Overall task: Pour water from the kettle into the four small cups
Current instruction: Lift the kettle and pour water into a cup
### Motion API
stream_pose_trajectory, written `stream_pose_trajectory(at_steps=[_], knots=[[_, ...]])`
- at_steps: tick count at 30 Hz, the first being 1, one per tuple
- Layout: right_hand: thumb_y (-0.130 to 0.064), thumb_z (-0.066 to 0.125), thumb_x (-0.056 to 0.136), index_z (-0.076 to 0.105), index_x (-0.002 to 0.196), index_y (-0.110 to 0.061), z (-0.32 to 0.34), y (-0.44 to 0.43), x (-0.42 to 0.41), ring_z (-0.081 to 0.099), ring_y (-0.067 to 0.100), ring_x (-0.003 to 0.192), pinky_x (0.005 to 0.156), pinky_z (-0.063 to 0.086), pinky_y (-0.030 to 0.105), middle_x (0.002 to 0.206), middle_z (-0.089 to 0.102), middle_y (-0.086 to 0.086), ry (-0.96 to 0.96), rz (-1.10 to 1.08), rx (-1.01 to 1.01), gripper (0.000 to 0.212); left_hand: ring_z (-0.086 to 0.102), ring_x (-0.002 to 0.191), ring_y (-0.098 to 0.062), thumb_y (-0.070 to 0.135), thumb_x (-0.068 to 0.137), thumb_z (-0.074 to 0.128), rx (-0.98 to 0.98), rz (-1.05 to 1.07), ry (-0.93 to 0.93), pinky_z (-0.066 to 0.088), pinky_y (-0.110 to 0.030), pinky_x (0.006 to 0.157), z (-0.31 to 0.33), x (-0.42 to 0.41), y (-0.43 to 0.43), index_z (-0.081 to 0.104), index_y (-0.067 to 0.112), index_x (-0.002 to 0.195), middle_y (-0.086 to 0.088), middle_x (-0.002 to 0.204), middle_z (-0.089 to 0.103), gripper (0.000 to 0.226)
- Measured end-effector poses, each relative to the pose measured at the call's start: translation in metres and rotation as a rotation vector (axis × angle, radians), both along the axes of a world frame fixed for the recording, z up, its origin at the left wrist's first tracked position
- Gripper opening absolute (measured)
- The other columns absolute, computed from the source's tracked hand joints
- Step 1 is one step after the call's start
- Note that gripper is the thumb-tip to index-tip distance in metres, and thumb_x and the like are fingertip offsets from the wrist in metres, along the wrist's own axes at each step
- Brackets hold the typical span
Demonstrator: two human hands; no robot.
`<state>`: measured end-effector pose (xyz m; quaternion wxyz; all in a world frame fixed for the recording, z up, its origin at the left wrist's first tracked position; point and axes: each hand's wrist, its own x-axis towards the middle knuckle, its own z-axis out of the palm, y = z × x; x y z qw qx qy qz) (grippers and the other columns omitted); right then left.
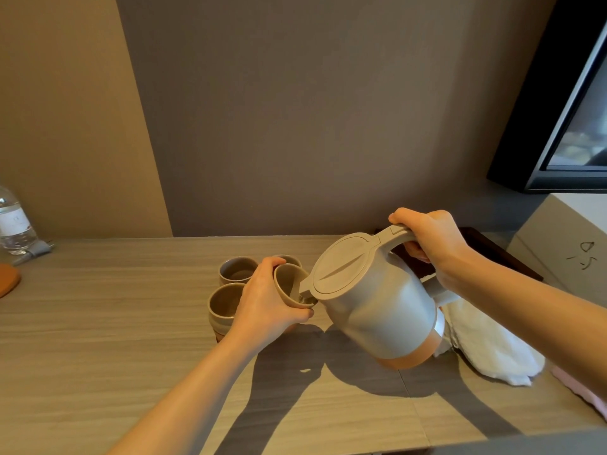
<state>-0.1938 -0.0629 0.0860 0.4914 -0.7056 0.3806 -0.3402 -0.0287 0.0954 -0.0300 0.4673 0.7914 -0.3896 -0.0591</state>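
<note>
At about nine o'clock of the kettle, the left hand (266, 300) wraps its fingers around one small cup (290, 285), lifted and tipped toward the spout, with three more cups (238, 270) standing close together on the wooden counter (98, 323) just behind and beside it at ten o'clock. To pour well, I would keep that cup's rim just under the spout and tilt slowly, stopping short of the brim. The right hand (427, 239) is closed on the handle of the kettle (371, 297), whose long axis leans steeply, base toward four o'clock, spout pointing toward nine o'clock into the cup.
</note>
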Motion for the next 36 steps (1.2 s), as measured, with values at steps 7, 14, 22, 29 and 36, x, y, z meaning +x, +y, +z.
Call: stream_pose_trajectory(at_steps=[7,14,22,29,36], knots=[[-0.025,0.062,0.089,0.060,0.065,-0.007,0.001,-0.002,-0.002,0.047,0.014,0.059,0.059,0.038,0.024,0.063,0.052,0.007,0.008,-0.009,-0.007,0.030,0.048,0.110,-0.009,0.034,0.051,0.094,-0.024,0.005,0.005,0.042,-0.022,0.082,-0.005,-0.002,-0.002,0.038,0.038,0.123,0.017,0.116,0.049,0.092],[-0.025,0.062,0.089,0.060,0.066,-0.007,0.001,-0.002,-0.003,0.046,0.013,0.056,0.057,0.037,0.022,0.063,0.052,0.007,0.002,-0.010,0.003,0.029,0.048,0.111,-0.009,0.035,0.053,0.094,-0.013,0.020,0.012,0.043,-0.020,0.083,-0.008,-0.004,-0.004,0.035,0.039,0.123,0.017,0.118,0.048,0.091],[-0.025,0.062,0.089,0.057,0.063,-0.008,0.000,-0.003,-0.005,0.042,0.012,0.053,0.055,0.035,0.023,0.058,0.048,0.005,0.004,-0.010,0.007,0.031,0.047,0.105,-0.006,0.036,0.054,0.094,-0.023,0.056,0.035,0.041,-0.017,0.078,-0.011,-0.006,-0.005,0.037,0.034,0.127,0.017,0.115,0.046,0.092],[-0.026,0.063,0.088,0.058,0.065,-0.007,-0.002,-0.006,-0.003,0.043,0.014,0.055,0.057,0.036,0.024,0.060,0.049,0.007,0.005,-0.013,0.009,0.030,0.047,0.105,-0.006,0.035,0.053,0.094,-0.045,0.063,0.079,0.042,-0.017,0.080,-0.012,-0.008,-0.005,0.037,0.036,0.123,0.018,0.114,0.048,0.091],[-0.026,0.063,0.088,0.060,0.066,-0.007,-0.003,-0.007,-0.001,0.048,0.015,0.062,0.061,0.040,0.025,0.064,0.052,0.007,-0.015,-0.028,0.012,0.029,0.047,0.106,-0.006,0.037,0.051,0.094,-0.049,0.100,0.112,0.045,-0.021,0.084,-0.016,-0.010,-0.005,0.038,0.033,0.127,0.016,0.114,0.048,0.095]])
